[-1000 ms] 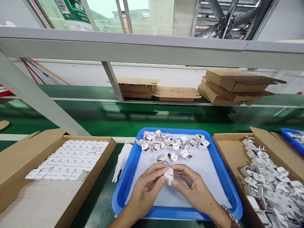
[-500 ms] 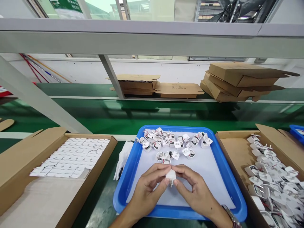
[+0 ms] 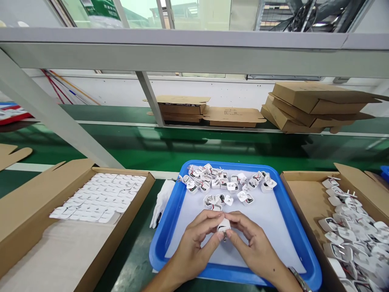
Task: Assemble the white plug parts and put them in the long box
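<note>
Below the grip spreads the blue tray (image 3: 304,239), smooth plastic, round-cornered, its pale lining bare nearest the hands; beyond the grip lie open white housings (image 3: 232,186) with red wires; the left hand (image 3: 196,245) and right hand (image 3: 255,245) close fingertips on opposite sides of one white housing (image 3: 224,225), held over the tray; its metal prongs point toward the wearer, and its long axis seems to run the same way; fingers cover its sides, its far end is hard to make out; the shell looks glossy, boxy, round-edged.
</note>
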Available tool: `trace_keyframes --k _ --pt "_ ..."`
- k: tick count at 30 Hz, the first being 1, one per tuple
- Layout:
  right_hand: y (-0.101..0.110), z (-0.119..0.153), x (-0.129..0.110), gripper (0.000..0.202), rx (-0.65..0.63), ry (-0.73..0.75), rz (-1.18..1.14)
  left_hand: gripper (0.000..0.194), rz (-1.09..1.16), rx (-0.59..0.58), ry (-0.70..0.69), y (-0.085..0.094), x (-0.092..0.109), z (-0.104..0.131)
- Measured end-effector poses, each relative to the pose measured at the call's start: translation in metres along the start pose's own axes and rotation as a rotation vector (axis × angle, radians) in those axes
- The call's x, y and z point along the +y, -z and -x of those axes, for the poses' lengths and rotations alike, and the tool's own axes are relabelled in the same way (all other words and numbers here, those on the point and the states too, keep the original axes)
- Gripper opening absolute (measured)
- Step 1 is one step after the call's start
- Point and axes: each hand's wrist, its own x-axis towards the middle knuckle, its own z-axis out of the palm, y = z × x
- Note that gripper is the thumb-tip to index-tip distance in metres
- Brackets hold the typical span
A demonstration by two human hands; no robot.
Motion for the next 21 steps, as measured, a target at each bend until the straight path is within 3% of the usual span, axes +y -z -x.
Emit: trace_keyframes --k 6,15,21 --pt "-0.0008 0.0007 0.0018 0.031 -0.033 0.011 -0.043 0.025 0.111 0.042 0.016 0.0011 0.0007 0.0005" --pt "0.0026 0.0034 -0.0014 0.034 -0.065 -0.023 -0.042 0.020 0.078 0.078 0.018 -0.0024 0.0034 0.0035" --pt "0.0039 0.0013 -0.0011 0.035 -0.047 -0.028 -0.026 0.019 0.187 0.030 0.087 0.0001 0.0046 -0.0010"
